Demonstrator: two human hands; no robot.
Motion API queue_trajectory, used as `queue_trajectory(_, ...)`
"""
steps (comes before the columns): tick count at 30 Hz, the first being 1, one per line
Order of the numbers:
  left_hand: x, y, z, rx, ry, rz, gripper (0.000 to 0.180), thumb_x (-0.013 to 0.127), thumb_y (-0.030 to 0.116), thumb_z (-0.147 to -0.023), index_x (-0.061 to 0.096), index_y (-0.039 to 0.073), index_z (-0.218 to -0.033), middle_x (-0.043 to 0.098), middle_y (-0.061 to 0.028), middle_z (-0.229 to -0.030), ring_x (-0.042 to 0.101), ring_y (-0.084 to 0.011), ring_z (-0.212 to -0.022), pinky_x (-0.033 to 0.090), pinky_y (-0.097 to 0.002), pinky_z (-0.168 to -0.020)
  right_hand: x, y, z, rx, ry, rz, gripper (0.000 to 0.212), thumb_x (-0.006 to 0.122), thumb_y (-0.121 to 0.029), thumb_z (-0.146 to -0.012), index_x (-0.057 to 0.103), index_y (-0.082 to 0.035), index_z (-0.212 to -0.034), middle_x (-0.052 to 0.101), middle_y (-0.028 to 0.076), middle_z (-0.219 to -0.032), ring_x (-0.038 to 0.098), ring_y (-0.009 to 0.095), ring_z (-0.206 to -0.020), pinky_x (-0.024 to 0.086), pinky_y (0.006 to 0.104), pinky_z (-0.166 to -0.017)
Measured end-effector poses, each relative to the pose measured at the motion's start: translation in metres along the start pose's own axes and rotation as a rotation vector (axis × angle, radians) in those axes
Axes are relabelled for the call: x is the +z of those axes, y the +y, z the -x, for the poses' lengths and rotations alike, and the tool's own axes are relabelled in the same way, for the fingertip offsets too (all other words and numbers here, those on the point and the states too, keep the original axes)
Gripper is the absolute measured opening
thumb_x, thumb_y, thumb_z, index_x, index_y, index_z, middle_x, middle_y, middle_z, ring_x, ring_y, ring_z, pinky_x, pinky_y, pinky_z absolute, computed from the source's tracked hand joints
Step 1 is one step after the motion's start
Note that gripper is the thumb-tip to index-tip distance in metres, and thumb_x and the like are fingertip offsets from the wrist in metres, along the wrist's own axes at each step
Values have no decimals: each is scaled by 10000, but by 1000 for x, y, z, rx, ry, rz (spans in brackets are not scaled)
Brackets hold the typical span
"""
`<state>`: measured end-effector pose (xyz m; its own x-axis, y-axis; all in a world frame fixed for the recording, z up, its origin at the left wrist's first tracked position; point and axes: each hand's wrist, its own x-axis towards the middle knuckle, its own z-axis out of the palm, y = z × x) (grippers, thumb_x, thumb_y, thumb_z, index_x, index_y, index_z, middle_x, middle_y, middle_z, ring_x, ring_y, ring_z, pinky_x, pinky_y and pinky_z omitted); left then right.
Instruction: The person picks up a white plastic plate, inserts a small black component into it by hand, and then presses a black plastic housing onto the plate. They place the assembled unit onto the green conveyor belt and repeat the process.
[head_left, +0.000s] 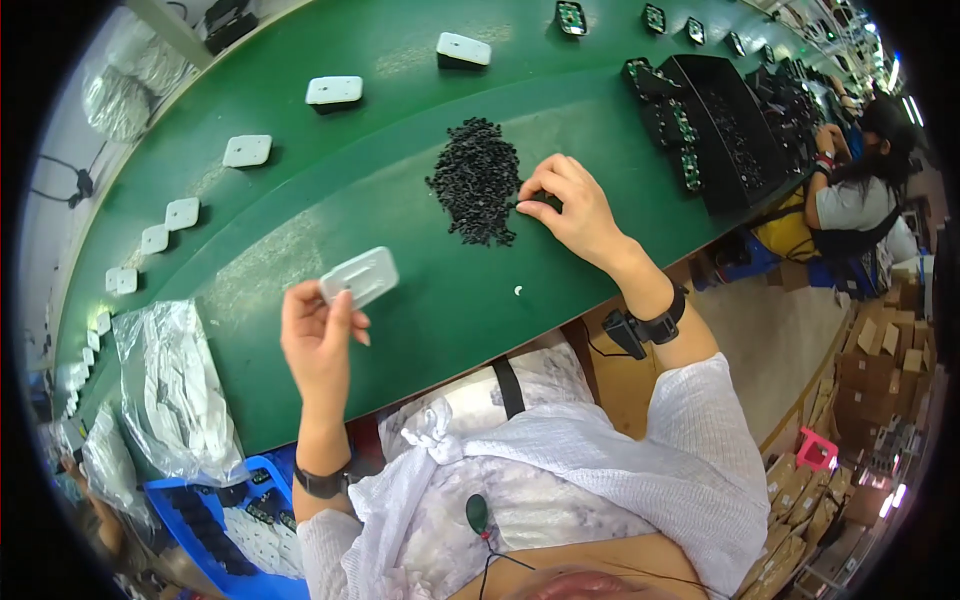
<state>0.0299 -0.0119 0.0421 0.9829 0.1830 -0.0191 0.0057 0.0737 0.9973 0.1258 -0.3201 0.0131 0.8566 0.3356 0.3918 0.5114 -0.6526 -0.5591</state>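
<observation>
My left hand (320, 335) is closed on the edge of a pale, rounded rectangular plastic cover (362, 277), held tilted above the green table. A raised bar-like shape runs along the cover's visible face. Across from it, a heap of tiny black parts (474, 180) lies spread on the tabletop. At the heap's right edge is my right hand (575, 208), thumb and forefinger pinched together. Whatever may be between those fingertips is too small to make out. A small white curved piece (518, 291) lies nearer to me on the table.
White-topped casings (334, 91) stand in a line along the green table (430, 345). A black bin (725, 135) with circuit boards is at right. Clear plastic bags (175, 390) lie left, above a blue crate (205, 560). Another person (870, 180) sits far right.
</observation>
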Motion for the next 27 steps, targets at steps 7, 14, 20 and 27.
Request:
queue_trajectory(7, 35, 7, 1, 19, -114, -61, 129, 545, -14, -901, 611, 8, -1010, 548, -34, -834, 545, -70, -612, 422, -181, -479, 6, -7, 0, 110, 75, -107, 77, 635, 7, -798, 572, -28, -825, 537, 66, -812, 535, 198, -722, 438, 296, -656)
queue_trajectory(14, 50, 3, -3, 381, -152, -406, 217, 573, -42, -853, 643, 49, -1038, 550, -58, -795, 567, -113, -594, 468, -234, -511, 18, -106, -7, 45, 10, -498, 125, 594, 65, -820, 573, 7, -928, 578, 77, -857, 552, 149, -756, 457, 252, -698)
queue_trajectory(20, 36, -6, 5, 590, -33, -587, 300, 623, -39, -772, 646, 74, -1048, 562, -102, -808, 599, -260, -636, 497, -329, -546, 42, -125, -3, -57, -70, -569, 143, 599, 86, -816, 548, 6, -923, 561, 68, -860, 540, 141, -764, 445, 245, -708)
queue_trajectory(27, 24, -6, 23, 565, -38, -586, 204, 637, -2, -795, 652, 67, -986, 538, -96, -799, 576, -261, -606, 477, -329, -523, 43, -133, -4, 55, -168, -541, 89, 655, 1, -818, 568, 16, -818, 552, 65, -794, 520, 140, -668, 430, 252, -608)
